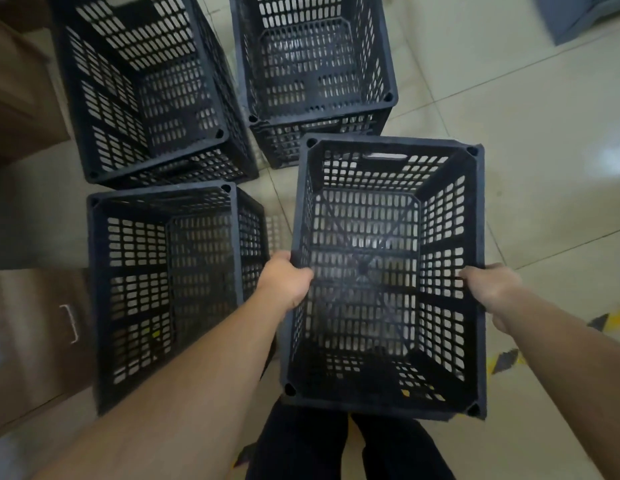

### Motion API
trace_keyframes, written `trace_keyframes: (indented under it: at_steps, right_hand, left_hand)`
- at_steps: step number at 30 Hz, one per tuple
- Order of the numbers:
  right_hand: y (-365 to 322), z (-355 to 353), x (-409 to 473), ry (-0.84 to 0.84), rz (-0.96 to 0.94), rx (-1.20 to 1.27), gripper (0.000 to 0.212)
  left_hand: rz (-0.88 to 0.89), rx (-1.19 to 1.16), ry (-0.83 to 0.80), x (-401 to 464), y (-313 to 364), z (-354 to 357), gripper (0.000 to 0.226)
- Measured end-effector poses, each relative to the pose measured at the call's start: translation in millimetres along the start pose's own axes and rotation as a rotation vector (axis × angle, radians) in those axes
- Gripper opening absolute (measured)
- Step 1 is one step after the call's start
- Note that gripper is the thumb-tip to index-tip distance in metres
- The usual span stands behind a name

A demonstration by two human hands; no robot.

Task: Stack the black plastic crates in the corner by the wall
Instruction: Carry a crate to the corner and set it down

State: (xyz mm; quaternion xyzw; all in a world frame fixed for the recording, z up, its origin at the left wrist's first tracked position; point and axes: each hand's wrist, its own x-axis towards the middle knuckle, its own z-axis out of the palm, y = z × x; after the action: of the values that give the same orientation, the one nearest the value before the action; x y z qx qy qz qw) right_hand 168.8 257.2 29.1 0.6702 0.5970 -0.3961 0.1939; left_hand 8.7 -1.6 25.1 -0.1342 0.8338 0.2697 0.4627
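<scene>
While the left hand [284, 282] and right hand [492, 289] grip opposite rims of the black perforated plastic crate [381, 271] at lower right, carrying seems underway; next, lowering it squarely onto a standing crate [163, 289] at lower left.

Glossy pale tile floor [509, 98]; brown cabinet [31, 341] left.

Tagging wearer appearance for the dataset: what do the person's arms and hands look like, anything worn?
Both forearms are bare up to the frame edge, with no sleeves in view. The left hand and right hand wear no gloves; no watch, ring or wristband shows. Below them, dark black trousers are visible.
</scene>
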Motion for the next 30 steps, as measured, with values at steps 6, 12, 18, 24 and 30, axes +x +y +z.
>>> trace_keyframes:
  at_steps: [6,12,18,24,30]
  right_hand:
    - [-8,-47,-65,-0.012,0.010,-0.075,0.030]
    - [-27,-82,-129,0.009,-0.083,-0.140,0.033]
    - [-41,-100,-185,-0.026,-0.224,-0.258,0.030]
    - [-48,-89,-239,-0.058,-0.391,-0.411,0.023]
    - [-44,-50,-290,-0.141,-0.546,-0.597,0.026]
  left_hand:
    - [0.006,-0.052,-0.001,-65,6,-32,0.016]
    - [-0.016,-0.167,0.023,-134,11,-68,0.018]
    - [-0.067,-0.321,0.114,-202,-15,-93,0.035]
    - [-0.187,-0.552,0.215,-271,-70,-107,0.019]
    - [-0.312,-0.740,0.307,-329,-152,-109,0.034]
